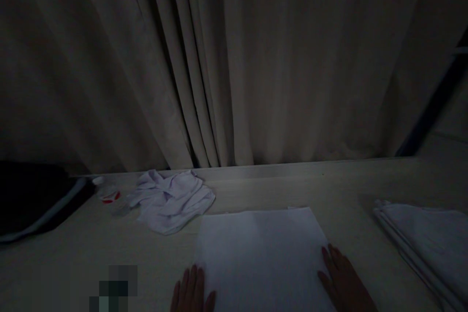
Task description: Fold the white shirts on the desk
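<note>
One flat white cloth [261, 253] lies spread on the table [347, 185], near edge centre, between two hands. Left hand [192, 292]: fingers extended, flat, at the cloth's near-left edge, grasping nothing. Right hand [343, 282]: fingers extended, resting on the cloth's near-right corner, not closed on it. One crumpled white cloth [170, 200] far left. One folded stack [427, 243] right, well apart. One small bottle [109, 197] beside the crumpled cloth. Curtain [237, 58] behind.
</note>
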A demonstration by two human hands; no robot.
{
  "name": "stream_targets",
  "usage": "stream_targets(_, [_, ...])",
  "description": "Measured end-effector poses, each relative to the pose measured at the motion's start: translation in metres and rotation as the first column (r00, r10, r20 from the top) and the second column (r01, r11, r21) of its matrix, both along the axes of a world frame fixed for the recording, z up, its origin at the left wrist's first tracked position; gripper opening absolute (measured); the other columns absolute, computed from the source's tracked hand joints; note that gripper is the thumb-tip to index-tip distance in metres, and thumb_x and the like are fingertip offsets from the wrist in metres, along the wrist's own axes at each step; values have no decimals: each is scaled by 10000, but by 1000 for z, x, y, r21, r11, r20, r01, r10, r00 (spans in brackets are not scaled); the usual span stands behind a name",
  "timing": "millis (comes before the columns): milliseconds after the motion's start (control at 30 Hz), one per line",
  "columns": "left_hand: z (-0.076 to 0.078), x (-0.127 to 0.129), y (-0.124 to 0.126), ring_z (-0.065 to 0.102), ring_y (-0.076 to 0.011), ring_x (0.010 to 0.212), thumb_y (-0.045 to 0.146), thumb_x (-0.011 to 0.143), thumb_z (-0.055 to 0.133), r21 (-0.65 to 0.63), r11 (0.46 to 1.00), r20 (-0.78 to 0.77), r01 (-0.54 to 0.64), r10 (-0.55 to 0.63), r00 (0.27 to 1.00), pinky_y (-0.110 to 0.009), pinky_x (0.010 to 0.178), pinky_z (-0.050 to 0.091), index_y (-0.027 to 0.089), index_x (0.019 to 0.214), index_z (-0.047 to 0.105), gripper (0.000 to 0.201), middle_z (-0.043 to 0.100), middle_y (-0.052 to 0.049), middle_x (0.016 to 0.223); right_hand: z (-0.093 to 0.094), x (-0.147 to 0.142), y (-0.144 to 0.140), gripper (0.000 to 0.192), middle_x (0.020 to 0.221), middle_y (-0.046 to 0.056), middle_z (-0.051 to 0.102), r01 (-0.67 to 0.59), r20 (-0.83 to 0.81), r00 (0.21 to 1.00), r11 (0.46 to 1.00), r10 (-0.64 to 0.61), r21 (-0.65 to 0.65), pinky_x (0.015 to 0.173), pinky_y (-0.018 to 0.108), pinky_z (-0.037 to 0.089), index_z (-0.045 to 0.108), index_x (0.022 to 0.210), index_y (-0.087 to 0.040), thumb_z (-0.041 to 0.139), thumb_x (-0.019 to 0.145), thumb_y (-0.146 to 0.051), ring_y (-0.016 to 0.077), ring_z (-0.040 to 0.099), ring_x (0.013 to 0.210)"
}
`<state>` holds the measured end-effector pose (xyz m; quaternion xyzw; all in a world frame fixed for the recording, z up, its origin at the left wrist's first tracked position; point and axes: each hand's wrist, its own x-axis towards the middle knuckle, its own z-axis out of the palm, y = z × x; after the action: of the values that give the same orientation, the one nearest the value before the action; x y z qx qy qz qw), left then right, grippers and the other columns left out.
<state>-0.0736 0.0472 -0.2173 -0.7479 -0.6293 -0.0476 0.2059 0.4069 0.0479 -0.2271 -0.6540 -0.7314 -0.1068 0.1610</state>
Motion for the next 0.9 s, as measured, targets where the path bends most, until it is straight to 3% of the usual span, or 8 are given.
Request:
stream_targets(133, [21,10,21,497,-332,1220,530,798,439,218,972,-84,88,-71,994,-472,963,468,109,1219,534,602,553,-163,1308,19,-5,16,627,1425,153,397,0,29,1000,999,-1,36,1059,499,361,411,1348,-119,391,865,-518,306,339,1321])
stream_targets(267, [22,22,57,529,-301,1190,496,806,453,300,944,-114,136,-106,988,-418,953,468,96,1218,523,579,593,-163,1262,19,-19,47,628,1410,176,412,-11,22,1000,999,10,52,1054,475,372,432,1330,-93,379,873,-520,296,370,1304])
stream_targets(433, [13,34,98,487,-290,1238,488,824,433,258,960,-62,108,-96,994,-415,993,449,120,1264,478,575,555,-152,1312,6,-36,94,620,1410,168,414,-68,26,998,991,65,113,1059,458,367,428,1334,-103,383,878,-520,285,362,1311])
stream_targets(600, [12,36,128,478,-309,1243,516,829,416,218,973,-41,78,-71,997,-434,1011,449,89,1251,490,605,545,-187,1310,1,-36,130,615,1382,180,449,-79,23,997,991,77,108,1056,450,371,457,1311,-92,384,880,-524,286,391,1291])
stream_targets(900, [6,27,140,469,-310,1249,551,836,376,142,988,-16,65,-64,998,-447,985,484,114,1274,470,626,533,-168,1329,-10,-23,137,672,1432,166,380,-43,-34,999,999,42,-19,1098,429,310,410,1347,-96,338,876,-569,265,324,1334])
